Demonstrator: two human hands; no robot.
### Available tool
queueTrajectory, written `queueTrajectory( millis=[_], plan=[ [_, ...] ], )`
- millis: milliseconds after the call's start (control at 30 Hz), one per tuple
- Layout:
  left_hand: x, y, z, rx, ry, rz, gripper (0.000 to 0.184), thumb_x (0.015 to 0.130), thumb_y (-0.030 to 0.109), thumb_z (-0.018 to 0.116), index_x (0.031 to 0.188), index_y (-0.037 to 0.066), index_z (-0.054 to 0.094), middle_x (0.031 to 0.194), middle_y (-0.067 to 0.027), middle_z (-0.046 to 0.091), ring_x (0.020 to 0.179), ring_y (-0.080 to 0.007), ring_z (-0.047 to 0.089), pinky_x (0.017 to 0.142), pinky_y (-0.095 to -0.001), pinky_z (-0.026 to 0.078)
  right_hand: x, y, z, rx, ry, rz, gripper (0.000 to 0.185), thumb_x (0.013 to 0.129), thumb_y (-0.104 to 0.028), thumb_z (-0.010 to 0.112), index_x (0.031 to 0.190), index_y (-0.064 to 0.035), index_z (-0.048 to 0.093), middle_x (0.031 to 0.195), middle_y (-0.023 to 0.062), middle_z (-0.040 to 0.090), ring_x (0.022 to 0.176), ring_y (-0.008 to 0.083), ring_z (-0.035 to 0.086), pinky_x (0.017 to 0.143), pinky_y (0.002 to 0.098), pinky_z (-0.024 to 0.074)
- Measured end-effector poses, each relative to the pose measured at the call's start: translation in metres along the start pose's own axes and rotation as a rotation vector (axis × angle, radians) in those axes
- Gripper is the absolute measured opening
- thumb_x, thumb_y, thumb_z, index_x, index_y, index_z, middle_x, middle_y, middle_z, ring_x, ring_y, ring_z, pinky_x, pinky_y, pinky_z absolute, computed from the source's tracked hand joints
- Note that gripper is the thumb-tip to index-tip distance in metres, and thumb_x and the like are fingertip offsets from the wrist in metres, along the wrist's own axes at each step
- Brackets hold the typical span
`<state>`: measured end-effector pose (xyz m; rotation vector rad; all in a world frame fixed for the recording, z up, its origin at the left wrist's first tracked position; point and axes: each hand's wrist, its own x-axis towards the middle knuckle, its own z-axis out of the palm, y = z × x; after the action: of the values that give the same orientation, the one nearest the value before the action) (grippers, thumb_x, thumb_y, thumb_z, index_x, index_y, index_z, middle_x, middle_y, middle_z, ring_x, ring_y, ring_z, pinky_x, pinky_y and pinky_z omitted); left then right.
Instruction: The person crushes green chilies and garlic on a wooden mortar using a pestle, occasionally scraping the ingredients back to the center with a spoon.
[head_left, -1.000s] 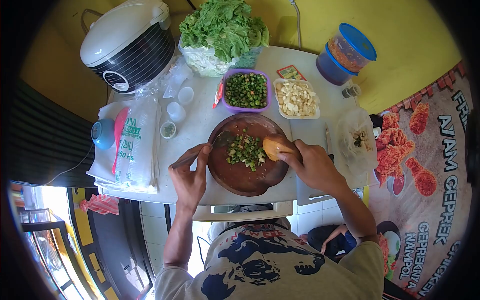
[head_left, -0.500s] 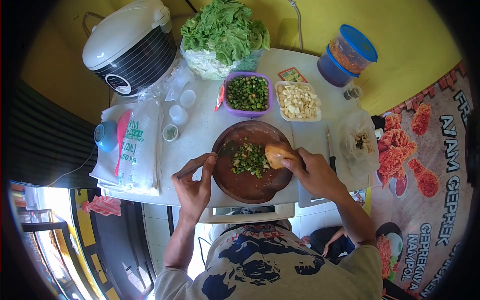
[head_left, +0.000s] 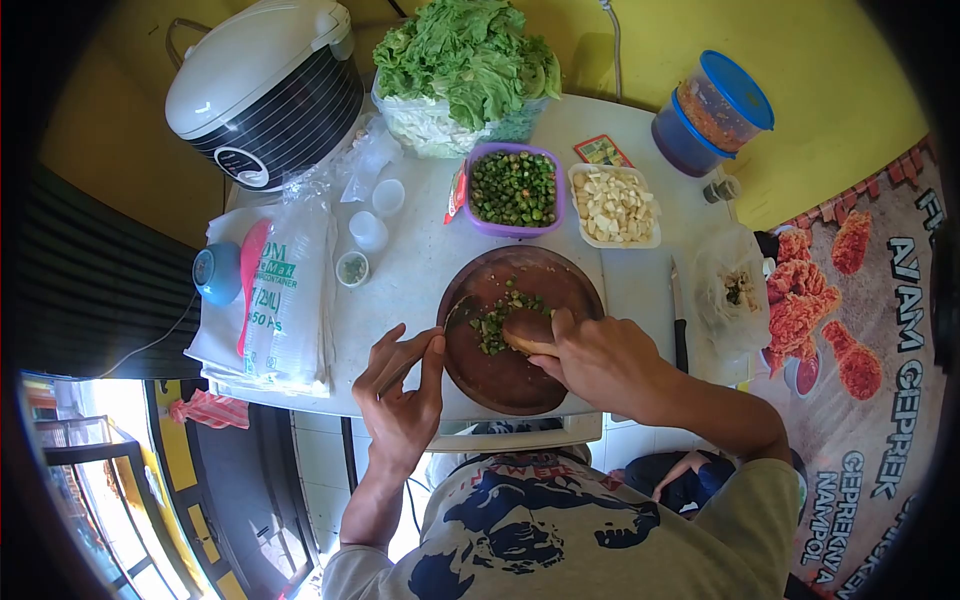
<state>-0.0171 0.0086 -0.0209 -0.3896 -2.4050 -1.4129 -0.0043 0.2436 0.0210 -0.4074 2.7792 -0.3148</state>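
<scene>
A round brown stone mortar [head_left: 515, 392] sits at the table's front edge, with chopped green chillies [head_left: 489, 336] in its middle. My right hand [head_left: 605, 365] grips a wooden pestle [head_left: 527, 330], whose head presses down on the chillies and hides part of them. At the mortar's left rim, my left hand [head_left: 405, 395] pinches the handle of a metal spoon [head_left: 459, 307]. The spoon's dark bowl reaches into the mortar beside the chillies.
Behind the mortar stand a purple tub of chopped chillies [head_left: 513, 228] and a white tray of garlic pieces [head_left: 615, 242]. A knife [head_left: 680, 330] lies on the right. Plastic packaging [head_left: 290, 350], small cups [head_left: 367, 232] and a rice cooker [head_left: 290, 110] occupy the left.
The pestle has come down from the mortar's right side onto the chillies, and its head has tilted. My left hand still holds the spoon at the left rim. The whole view has shifted slightly.
</scene>
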Motion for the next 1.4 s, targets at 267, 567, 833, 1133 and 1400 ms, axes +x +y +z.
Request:
queueTrajectory(
  millis=[267,567,833,1133,1400],
  plan=[
    [-0.007,-0.001,-0.006,0.021,-0.029,-0.066,0.009,0.093,0.0,0.072,0.099,-0.002,0.078,0.093,-0.0127,0.079,0.094,-0.0253,0.074,0.103,-0.0484,0.051,0.006,0.001,-0.018,0.012,-0.147,0.022,0.044,0.1,-0.038,0.063,0.097,0.0053,0.057,0.069,0.0188,0.068,0.061,0.0354,0.071,0.052,0.0435,0.0559],
    [-0.011,-0.003,-0.004,0.03,-0.014,-0.056,0.009,0.095,0.003,0.071,0.098,-0.003,0.077,0.088,-0.0134,0.079,0.087,-0.0232,0.075,0.104,-0.0501,0.051,-0.013,0.029,0.005,0.179,-0.011,0.032,0.052,0.102,-0.045,0.058,0.104,0.0067,0.056,0.069,0.0225,0.067,0.067,0.0407,0.07,0.061,0.0501,0.0545],
    [-0.01,0.005,-0.005,0.034,0.025,-0.036,0.011,0.094,0.006,0.072,0.098,-0.004,0.077,0.09,-0.0148,0.079,0.089,-0.0253,0.075,0.103,-0.0507,0.051,-0.036,0.037,0.027,0.564,0.349,0.105,0.053,0.107,-0.029,0.051,0.145,0.0067,0.043,0.101,0.0335,0.068,0.093,0.0478,0.069,0.083,0.0495,0.0533],
    [-0.002,0.014,0.016,-0.041,-0.032,0.013,0.008,0.092,0.003,0.073,0.097,-0.002,0.078,0.092,-0.0124,0.079,0.084,-0.0222,0.074,0.102,-0.0493,0.052,-0.014,0.024,0.02,0.644,0.196,0.107,0.057,0.105,-0.034,0.056,0.144,0.0057,0.044,0.1,0.0286,0.071,0.081,0.0446,0.072,0.073,0.048,0.0565],
    [0.005,0.002,0.009,-0.007,0.01,0.032,0.006,0.091,0.0,0.074,0.096,-0.001,0.078,0.09,-0.0113,0.079,0.078,-0.0193,0.075,0.102,-0.0476,0.051,0.0,-0.002,0.004,-0.069,0.104,0.011,0.054,0.1,-0.037,0.062,0.129,0.0073,0.052,0.073,0.0192,0.069,0.059,0.033,0.07,0.05,0.0419,0.0547]
  ],
)
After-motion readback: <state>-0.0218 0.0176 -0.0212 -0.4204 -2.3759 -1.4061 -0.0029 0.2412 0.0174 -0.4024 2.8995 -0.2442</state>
